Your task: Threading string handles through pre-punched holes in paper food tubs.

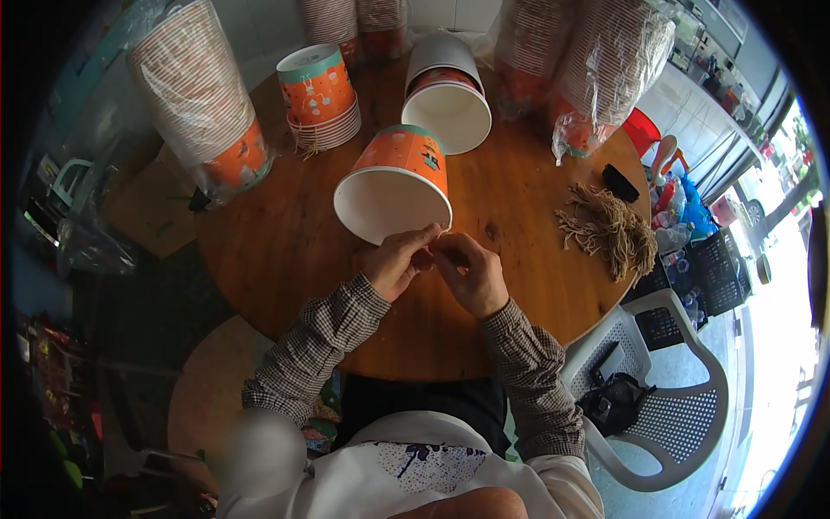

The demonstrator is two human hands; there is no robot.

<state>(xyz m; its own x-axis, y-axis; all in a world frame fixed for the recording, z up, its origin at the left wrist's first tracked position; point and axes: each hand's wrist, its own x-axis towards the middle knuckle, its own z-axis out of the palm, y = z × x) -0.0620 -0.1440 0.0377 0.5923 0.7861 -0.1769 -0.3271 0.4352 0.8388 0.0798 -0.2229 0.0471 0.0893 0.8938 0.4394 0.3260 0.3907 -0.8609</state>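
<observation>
An orange and teal paper bucket [393, 192] lies on its side on the round wooden table, its white open mouth toward me. My left hand [396, 261] is closed at the lower right of its rim, thumb and fingers pinching there. Close beside it, almost touching, my right hand [471, 272] has its fingers pinched together at the same spot. A small pale bit shows between the fingertips, too small to name. To the right lies a tangled bundle of brown cords [612, 232], with a black object [620, 183] just behind it.
Upside-down stacked buckets [320, 99] stand at the back left. White-mouthed buckets [448, 112] lie behind the near one. Tall plastic-wrapped bucket stacks rise at the left [203, 95] and right [605, 73]. A grey plastic chair [666, 406] with a black bag stands right of the table [285, 268].
</observation>
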